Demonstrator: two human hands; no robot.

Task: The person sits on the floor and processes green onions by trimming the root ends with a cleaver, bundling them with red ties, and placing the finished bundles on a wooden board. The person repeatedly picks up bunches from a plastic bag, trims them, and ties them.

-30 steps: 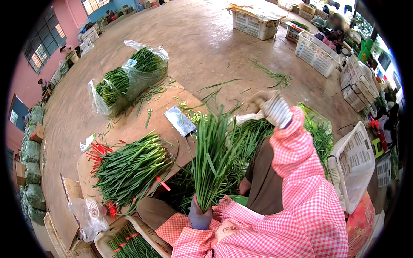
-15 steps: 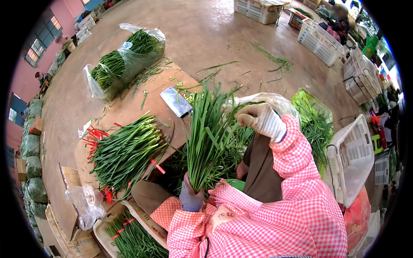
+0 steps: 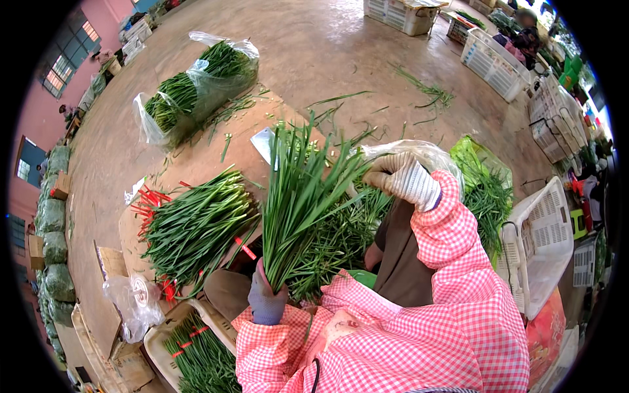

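My left hand, in a grey glove, is closed around the lower end of a bunch of garlic chives, whose long flat green leaves fan upward. My right hand, in a white and tan glove, is closed beside the leaf tips on the bunch's right; whatever its fingers grip is hidden. Below and behind the bunch lies a loose heap of chives. To the left, a pile of trimmed chives rests on a brown board. The bunch partly covers a metal cleaver blade.
Red ties lie along the pile's left edge. A plastic-wrapped chive bundle sits beyond it. At lower left, a crate holds tied bunches near a clear plastic roll. A white crate and a green bag stand right.
My left hand has moved left with the bunch, which now leans more to the right and covers more of the cleaver. The right hand stays closed in about the same place.
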